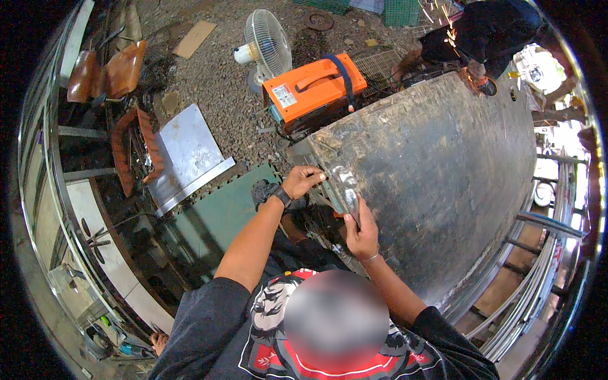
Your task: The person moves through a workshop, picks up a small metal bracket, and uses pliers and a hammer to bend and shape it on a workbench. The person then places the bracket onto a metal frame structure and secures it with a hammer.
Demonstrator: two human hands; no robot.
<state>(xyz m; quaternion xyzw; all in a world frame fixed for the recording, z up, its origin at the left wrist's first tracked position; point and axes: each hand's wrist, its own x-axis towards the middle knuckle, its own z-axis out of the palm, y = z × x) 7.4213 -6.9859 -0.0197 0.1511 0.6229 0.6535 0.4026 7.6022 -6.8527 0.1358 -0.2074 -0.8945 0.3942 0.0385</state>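
Note:
My right hand [362, 235] grips the near end of a flat grey metal piece [345, 183], thumb on one side and fingers on the other. The piece lies over the left edge of a large worn metal-topped table [443, 171], and bright shiny patches show on its face. At its left edge my left hand [304, 182] is closed in a pinch. Whatever is between those fingertips is too small to make out. A dark watch [281, 195] is on my left wrist.
An orange welding machine [316, 88] stands beyond the table, beside a white fan [267, 41]. Sparks fly near another person [487, 31] at the far right. Left are a metal sheet [190, 142], a brown tray [130, 152] and a green mat [221, 206]. Metal bars [529, 291] lie right.

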